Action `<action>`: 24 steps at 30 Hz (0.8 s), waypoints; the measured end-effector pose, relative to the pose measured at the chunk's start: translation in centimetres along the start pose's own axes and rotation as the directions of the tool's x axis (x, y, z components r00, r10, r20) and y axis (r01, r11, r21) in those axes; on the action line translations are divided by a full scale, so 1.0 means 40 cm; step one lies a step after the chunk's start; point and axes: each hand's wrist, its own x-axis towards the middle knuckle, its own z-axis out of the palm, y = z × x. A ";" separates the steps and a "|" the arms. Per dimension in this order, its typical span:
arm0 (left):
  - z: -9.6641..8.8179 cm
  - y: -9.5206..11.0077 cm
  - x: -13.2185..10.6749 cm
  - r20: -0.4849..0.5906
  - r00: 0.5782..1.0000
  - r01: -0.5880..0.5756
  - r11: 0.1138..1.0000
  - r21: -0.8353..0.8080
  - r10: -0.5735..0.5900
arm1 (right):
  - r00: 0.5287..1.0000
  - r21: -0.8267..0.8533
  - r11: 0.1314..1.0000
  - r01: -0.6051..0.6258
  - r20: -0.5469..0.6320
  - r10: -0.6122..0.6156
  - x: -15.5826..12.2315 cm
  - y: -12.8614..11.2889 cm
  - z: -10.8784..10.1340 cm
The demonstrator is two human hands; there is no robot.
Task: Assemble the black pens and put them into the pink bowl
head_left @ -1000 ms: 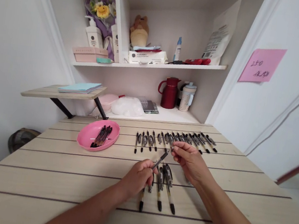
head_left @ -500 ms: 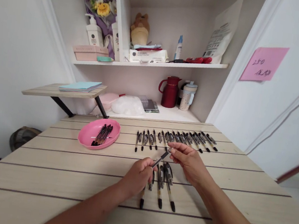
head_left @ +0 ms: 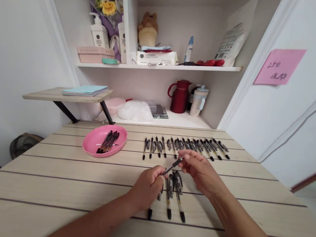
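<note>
A gel pen (head_left: 172,166) with a dark grip is held slantwise over the table in my left hand (head_left: 149,183), whose fingers are closed around its barrel. At the pen's upper end, my right hand (head_left: 195,166) pinches with thumb and forefinger; the exact contact at the tip is partly hidden. Just below my hands lie several uncapped pens (head_left: 180,205) with black ends, alongside loose pen caps (head_left: 170,186). My left hand covers part of this group. Farther back runs a row of uncapped pens (head_left: 151,148) and caps (head_left: 169,145) set side by side.
A pink dish (head_left: 89,144) with several pens in it stands at the left. Behind it, a small raised shelf (head_left: 44,94) carries blue paper (head_left: 84,89). The cabinet beyond holds a red jug (head_left: 179,98), a cup (head_left: 198,102) and a plastic bag (head_left: 135,111).
The pen has shifted slightly and more of its dark grip shows. My right fingers have slid a little along its upper end; the pens on the table lie as before.
</note>
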 end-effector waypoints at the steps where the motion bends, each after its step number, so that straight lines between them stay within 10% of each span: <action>1: 0.000 0.000 0.000 0.002 1.000 0.001 1.000 -0.009 -0.001 | 1.000 -0.008 1.000 0.000 -0.014 0.000 0.001 0.000 -0.001; 24: 0.000 -0.002 0.000 0.016 1.000 -0.015 1.000 -0.023 0.015 | 1.000 -0.083 0.996 -0.031 -0.002 0.031 0.000 0.004 -0.001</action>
